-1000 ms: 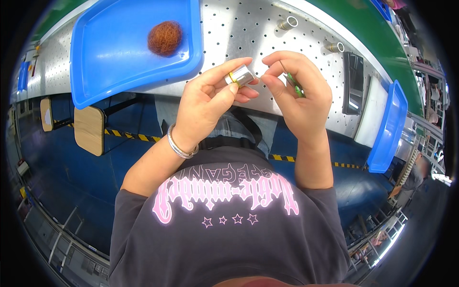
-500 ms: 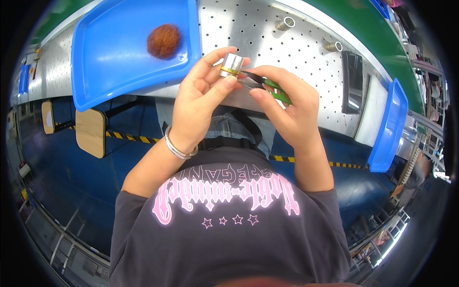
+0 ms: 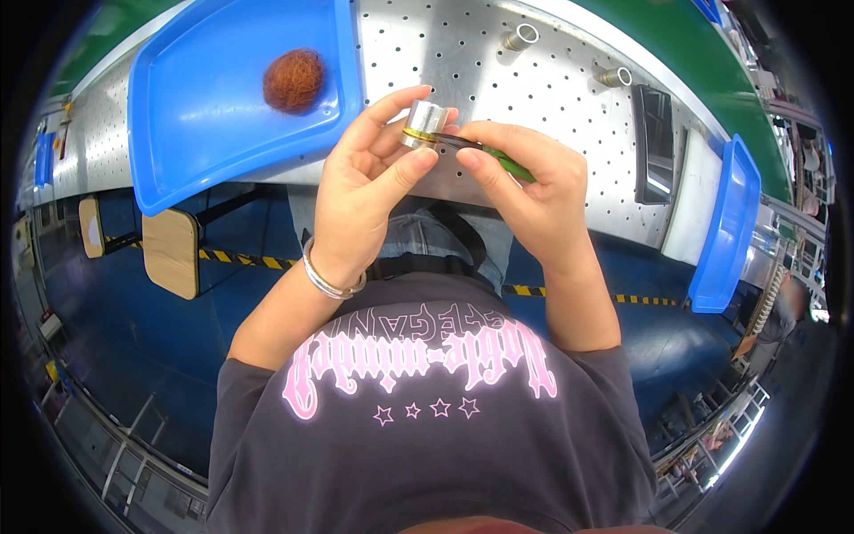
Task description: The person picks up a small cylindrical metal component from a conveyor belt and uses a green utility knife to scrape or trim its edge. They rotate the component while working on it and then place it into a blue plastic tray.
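Both hands raised and close together over near edge of perforated metal table (image 3: pixel 587 125), elbows bent, forearms angling in toward each other. Left hand (image 3: pixel 356 187): palm turned inward, fingers curled, gripping short silver metal cylinder (image 3: pixel 428 117) between thumb and fingers; thumb on near side, index finger reaching past far end. Cylinder is held off the table, slightly tilted, yellow band near its lower end. Silver bracelet (image 3: pixel 327 274) on left wrist. Right hand (image 3: pixel 538 182): pinching slim green-handled tool (image 3: pixel 514 165) between thumb and index finger, index laid along the top, remaining fingers mostly hidden. Tool's dark tip points left, at the band on the cylinder; exact contact too small to tell.

Containers: large blue tray (image 3: pixel 191 116) at left of table, holding one reddish-brown ball of tangled fibre (image 3: pixel 294 81), toward tray's right side. Second blue tray (image 3: pixel 722 227) at far right, steeply angled, beside white slab (image 3: pixel 694 200); contents can't be told. Black rectangular object (image 3: pixel 653 142) just left of slab. Two metal tubes on far side of table, well apart from hands: one farther back (image 3: pixel 523 36), one nearer the black object (image 3: pixel 614 76).
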Available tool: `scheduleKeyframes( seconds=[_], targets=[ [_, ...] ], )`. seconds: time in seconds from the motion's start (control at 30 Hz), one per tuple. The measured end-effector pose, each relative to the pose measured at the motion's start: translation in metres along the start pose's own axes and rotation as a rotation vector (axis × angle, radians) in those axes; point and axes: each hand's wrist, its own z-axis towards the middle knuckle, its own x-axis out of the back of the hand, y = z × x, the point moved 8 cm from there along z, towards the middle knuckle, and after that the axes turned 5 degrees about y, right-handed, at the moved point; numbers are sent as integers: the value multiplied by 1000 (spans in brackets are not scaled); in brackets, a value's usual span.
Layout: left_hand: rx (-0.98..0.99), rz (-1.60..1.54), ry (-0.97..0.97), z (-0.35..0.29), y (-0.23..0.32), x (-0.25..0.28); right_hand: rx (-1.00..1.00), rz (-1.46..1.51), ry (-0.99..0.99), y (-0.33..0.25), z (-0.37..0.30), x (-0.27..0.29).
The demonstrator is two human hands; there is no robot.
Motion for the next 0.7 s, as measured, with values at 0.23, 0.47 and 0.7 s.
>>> scheduleKeyframes(
  seconds=[0.23,0.47,0.7],
  targets=[
    [7,-12,2,-1,-1,-3,-1,13,0,1,-1,1],
    [5,-14,-1,1,-3,-3,-177,143,-27,15,-5,1],
    [72,168,-160,2,-22,-14,-385,400,-91,38,-8,-3]
  ],
)
